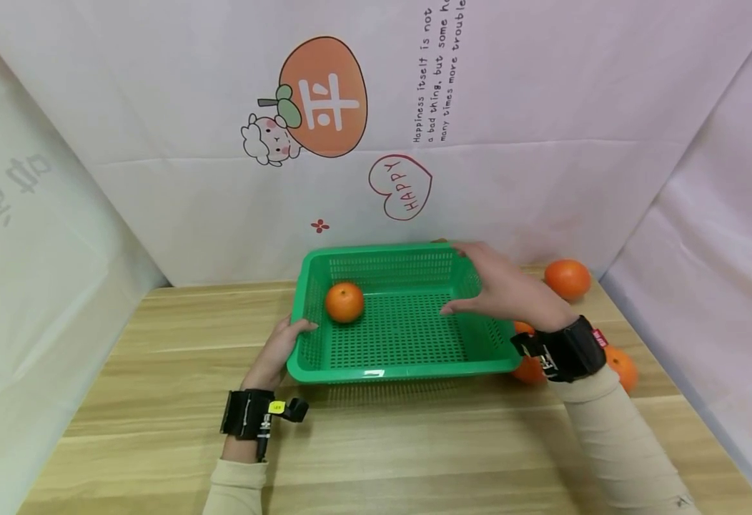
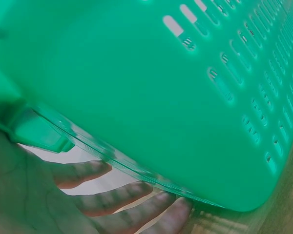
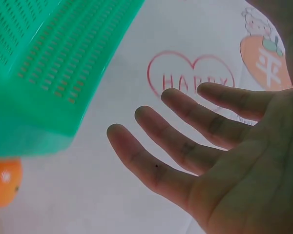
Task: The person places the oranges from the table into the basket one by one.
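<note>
A green plastic basket (image 1: 395, 372) with slotted walls and floor sits in the middle of the head view, one orange (image 1: 344, 302) inside near its left wall. My left hand (image 1: 278, 350) holds the basket's left side, thumb over the rim. Its fingers (image 2: 132, 197) lie along the outer wall in the left wrist view. Over the basket's right end hovers my right hand (image 1: 511, 290), thumb and fingers spread apart. The right wrist view shows its fingers (image 3: 183, 151) extended beside the basket's corner, holding nothing.
Several more oranges lie on the wooden table (image 1: 382, 458) at the right: one at the back (image 1: 567, 280), another by the right wrist (image 1: 622, 368), others partly hidden beside the basket. A printed white cloth (image 1: 511, 193) hangs behind the table, with more cloth on both sides.
</note>
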Demonstrator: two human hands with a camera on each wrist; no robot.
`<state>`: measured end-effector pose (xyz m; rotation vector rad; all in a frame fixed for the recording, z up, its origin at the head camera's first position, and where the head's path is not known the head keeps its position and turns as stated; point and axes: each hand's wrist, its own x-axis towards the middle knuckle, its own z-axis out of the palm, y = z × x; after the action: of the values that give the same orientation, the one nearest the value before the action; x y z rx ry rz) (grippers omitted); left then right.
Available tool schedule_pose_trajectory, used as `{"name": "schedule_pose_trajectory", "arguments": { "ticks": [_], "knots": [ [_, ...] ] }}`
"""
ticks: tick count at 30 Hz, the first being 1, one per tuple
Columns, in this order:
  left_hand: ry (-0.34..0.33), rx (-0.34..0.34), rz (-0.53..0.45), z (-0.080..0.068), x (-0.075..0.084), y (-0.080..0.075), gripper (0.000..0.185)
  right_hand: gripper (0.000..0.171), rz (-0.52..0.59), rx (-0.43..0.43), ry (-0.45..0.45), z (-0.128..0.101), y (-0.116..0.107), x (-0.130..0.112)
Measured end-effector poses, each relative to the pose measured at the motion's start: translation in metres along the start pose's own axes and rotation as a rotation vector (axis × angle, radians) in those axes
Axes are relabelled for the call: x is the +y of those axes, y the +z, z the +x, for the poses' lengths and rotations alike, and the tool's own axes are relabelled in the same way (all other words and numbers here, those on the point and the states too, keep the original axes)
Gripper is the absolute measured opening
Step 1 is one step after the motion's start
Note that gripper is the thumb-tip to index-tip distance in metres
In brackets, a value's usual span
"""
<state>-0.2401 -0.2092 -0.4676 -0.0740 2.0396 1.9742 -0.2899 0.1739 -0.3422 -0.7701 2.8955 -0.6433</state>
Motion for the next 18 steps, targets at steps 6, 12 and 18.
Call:
{"name": "schedule_pose_trajectory", "arguments": {
  "ticks": [6,12,18],
  "knots": [
    [0.007,-0.001,-0.003,0.0,-0.001,0.0,0.065,0.11,0.021,0.042,0.007,-0.018,-0.005,0.017],
    [0.007,-0.006,0.001,0.0,-0.001,0.001,0.064,0.104,-0.015,0.079,0.0,-0.038,-0.003,0.038],
    [0.011,-0.008,0.0,0.0,0.0,0.0,0.064,0.095,-0.029,0.137,-0.049,-0.059,0.001,0.058]
  ]
}}
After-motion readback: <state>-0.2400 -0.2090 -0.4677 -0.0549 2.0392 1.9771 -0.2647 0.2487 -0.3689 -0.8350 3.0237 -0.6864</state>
